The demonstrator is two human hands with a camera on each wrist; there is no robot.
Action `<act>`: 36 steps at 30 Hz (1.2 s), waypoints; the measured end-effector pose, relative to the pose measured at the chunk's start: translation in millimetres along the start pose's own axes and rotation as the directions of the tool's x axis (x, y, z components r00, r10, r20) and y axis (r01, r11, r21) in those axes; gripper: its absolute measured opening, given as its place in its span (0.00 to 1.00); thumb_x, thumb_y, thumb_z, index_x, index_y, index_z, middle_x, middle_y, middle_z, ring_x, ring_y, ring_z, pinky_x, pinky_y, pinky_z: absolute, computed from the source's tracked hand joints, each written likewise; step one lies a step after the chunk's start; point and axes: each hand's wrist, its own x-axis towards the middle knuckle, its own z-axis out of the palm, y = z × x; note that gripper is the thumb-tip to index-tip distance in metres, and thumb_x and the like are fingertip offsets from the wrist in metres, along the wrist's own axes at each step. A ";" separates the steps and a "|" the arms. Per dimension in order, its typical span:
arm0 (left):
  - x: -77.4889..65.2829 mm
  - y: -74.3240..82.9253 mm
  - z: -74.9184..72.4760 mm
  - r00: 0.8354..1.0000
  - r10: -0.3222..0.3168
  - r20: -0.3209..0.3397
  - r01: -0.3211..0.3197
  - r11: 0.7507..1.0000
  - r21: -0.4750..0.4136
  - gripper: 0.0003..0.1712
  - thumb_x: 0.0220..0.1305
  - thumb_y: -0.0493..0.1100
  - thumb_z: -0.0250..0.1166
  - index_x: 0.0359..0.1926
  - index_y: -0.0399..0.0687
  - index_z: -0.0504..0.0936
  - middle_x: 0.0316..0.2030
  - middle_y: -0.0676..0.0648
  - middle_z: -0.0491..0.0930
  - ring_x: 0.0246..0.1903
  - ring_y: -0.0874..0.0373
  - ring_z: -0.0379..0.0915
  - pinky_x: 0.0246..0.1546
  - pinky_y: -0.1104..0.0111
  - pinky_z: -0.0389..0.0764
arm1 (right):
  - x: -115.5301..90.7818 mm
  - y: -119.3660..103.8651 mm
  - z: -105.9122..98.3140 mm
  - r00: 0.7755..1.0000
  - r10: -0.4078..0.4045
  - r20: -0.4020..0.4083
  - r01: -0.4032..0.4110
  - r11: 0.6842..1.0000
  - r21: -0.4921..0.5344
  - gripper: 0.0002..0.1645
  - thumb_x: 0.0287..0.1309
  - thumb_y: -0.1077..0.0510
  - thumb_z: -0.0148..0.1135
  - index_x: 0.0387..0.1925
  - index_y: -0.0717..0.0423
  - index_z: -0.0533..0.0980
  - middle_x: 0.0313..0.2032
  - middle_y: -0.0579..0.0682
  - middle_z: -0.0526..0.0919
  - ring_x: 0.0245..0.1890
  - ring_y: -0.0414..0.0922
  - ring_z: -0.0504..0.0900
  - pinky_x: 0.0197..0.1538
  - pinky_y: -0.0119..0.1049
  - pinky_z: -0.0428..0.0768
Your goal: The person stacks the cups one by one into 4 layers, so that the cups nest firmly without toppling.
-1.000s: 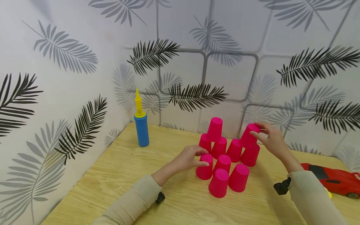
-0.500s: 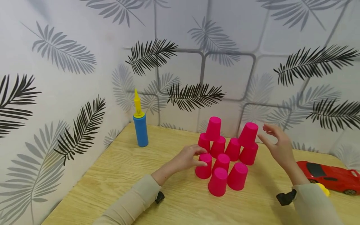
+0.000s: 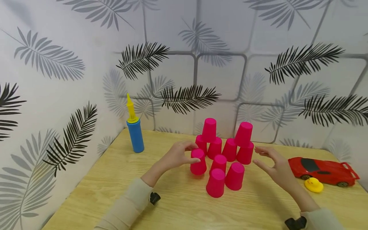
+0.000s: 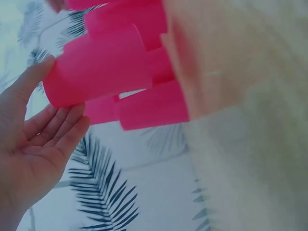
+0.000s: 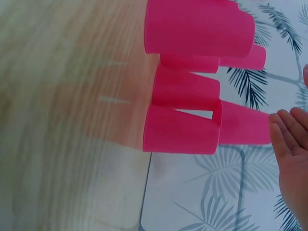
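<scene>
My left hand pinches a pink cup near its upturned base, thumb on one side and fingers on the other. In the left wrist view this cup has its rim off the tabletop. My right hand is apart from the cups, fingers loosely extended, right of a stack whose top cup straddles two lower ones. Another top cup bridges the back-left pair. In front, three upside-down cups stand close together, among them the nearest cup. The right wrist view has the right hand at its edge.
A blue and yellow hand pump stands upright at the back left. To the right are a red toy car and a yellow rubber duck. Patterned walls border the wooden table at the back and left.
My right hand has let go of the right top cup and moved away and lower. The left hand has raised its cup slightly. The head view has shifted to the right.
</scene>
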 end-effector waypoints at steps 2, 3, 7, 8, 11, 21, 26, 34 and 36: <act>3.1 2.4 -10.7 0.999 0.026 -0.027 -0.027 0.999 -0.037 0.28 0.53 0.48 0.75 0.53 0.41 0.79 0.48 0.44 0.83 0.48 0.52 0.81 0.55 0.60 0.83 | 0.0 -2.0 2.2 0.999 -0.002 0.046 0.002 1.000 -0.007 0.33 0.38 0.73 0.75 0.52 0.66 0.77 0.44 0.58 0.84 0.48 0.23 0.76 0.55 0.07 0.68; 5.6 4.2 -15.7 0.999 0.036 -0.038 -0.038 0.998 -0.050 0.28 0.53 0.48 0.75 0.53 0.41 0.79 0.48 0.44 0.83 0.49 0.52 0.81 0.56 0.60 0.82 | 0.4 -2.4 3.2 0.998 -0.001 0.070 0.002 1.000 -0.015 0.32 0.39 0.71 0.75 0.52 0.65 0.77 0.44 0.57 0.84 0.47 0.27 0.77 0.54 0.08 0.69; 17.7 14.5 -32.0 0.994 0.090 -0.062 -0.095 0.991 -0.090 0.30 0.53 0.46 0.75 0.55 0.41 0.78 0.51 0.44 0.82 0.52 0.51 0.81 0.58 0.62 0.81 | 1.2 -1.2 8.0 0.986 0.026 0.167 -0.018 0.999 -0.050 0.29 0.43 0.64 0.76 0.51 0.61 0.78 0.44 0.54 0.85 0.44 0.43 0.83 0.50 0.19 0.79; 20.7 17.2 -34.7 0.992 0.109 -0.067 -0.116 0.989 -0.096 0.29 0.53 0.46 0.75 0.55 0.41 0.78 0.51 0.44 0.81 0.53 0.51 0.80 0.58 0.63 0.81 | 0.8 -0.5 9.2 0.980 0.037 0.196 -0.027 0.998 -0.053 0.28 0.45 0.63 0.76 0.51 0.60 0.78 0.45 0.53 0.85 0.43 0.47 0.83 0.49 0.25 0.82; 28.6 25.0 -39.8 0.980 0.178 -0.090 -0.187 0.976 -0.111 0.28 0.54 0.43 0.75 0.55 0.39 0.78 0.51 0.42 0.81 0.54 0.50 0.80 0.59 0.65 0.80 | -1.6 0.7 13.2 0.957 0.063 0.282 -0.051 0.998 -0.047 0.28 0.49 0.58 0.75 0.52 0.61 0.78 0.47 0.53 0.85 0.43 0.51 0.84 0.47 0.42 0.85; 59.1 44.8 -41.0 0.934 0.307 -0.185 -0.324 0.944 -0.067 0.28 0.54 0.41 0.74 0.56 0.39 0.78 0.53 0.42 0.80 0.56 0.49 0.79 0.60 0.64 0.79 | -11.7 -6.7 18.2 0.931 0.043 0.363 -0.056 0.998 0.026 0.23 0.50 0.55 0.74 0.49 0.54 0.79 0.41 0.43 0.84 0.39 0.34 0.81 0.43 0.34 0.86; 79.7 57.3 -37.3 0.928 0.337 -0.161 -0.341 0.940 0.003 0.27 0.55 0.43 0.74 0.55 0.41 0.78 0.52 0.44 0.81 0.54 0.52 0.79 0.59 0.64 0.80 | -18.2 -14.0 9.7 0.905 0.077 0.418 -0.109 0.993 0.054 0.23 0.52 0.50 0.73 0.48 0.53 0.78 0.40 0.42 0.84 0.38 0.32 0.81 0.43 0.32 0.85; 114.5 64.3 -22.8 0.926 0.373 -0.068 -0.359 0.920 0.159 0.27 0.57 0.46 0.73 0.56 0.42 0.78 0.50 0.45 0.82 0.51 0.55 0.78 0.55 0.64 0.81 | -24.5 -20.3 1.9 0.884 0.106 0.456 -0.149 0.987 0.061 0.23 0.54 0.47 0.70 0.50 0.52 0.77 0.41 0.41 0.82 0.40 0.31 0.81 0.44 0.35 0.86; 120.5 64.7 -20.3 0.935 0.351 -0.042 -0.339 0.924 0.179 0.28 0.57 0.46 0.73 0.57 0.42 0.77 0.52 0.46 0.81 0.52 0.55 0.77 0.57 0.66 0.80 | -24.2 -20.9 3.4 0.889 0.100 0.447 -0.143 0.988 0.064 0.23 0.55 0.47 0.69 0.50 0.51 0.77 0.41 0.40 0.82 0.40 0.31 0.81 0.45 0.37 0.86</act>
